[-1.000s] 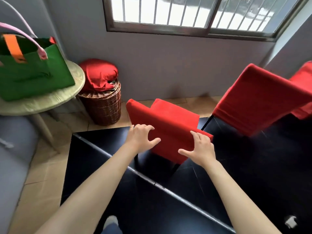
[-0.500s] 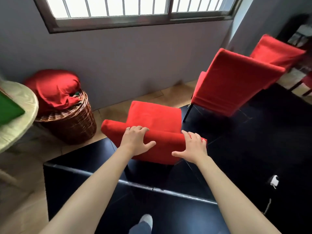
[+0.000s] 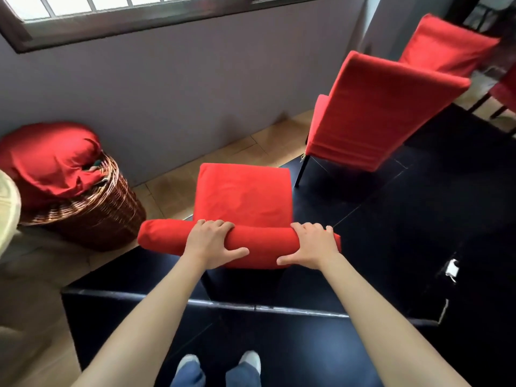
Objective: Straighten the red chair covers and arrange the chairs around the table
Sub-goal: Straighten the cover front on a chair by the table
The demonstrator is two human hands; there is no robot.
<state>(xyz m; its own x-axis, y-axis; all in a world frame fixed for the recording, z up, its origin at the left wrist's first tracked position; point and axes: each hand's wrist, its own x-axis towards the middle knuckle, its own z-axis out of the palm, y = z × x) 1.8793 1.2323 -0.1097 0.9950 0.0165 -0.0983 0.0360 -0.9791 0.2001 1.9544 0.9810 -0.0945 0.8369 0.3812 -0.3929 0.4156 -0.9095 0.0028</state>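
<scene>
Your left hand and right hand each close a grip over the chair backrest's top edge at centre frame; bare floor lies beyond, wicker basket left.

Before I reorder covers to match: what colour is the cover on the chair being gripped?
Plain red chair cover, no pattern; head view.

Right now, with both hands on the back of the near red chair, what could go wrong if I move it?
1. Both hands, left hand and right hand, grip the covered backrest, so the loose cover may bunch or slide instead of the chair moving.
2. The second red chair stands close on the right; swinging that way could bump it.
3. The wicker basket sits near on the left.
</scene>
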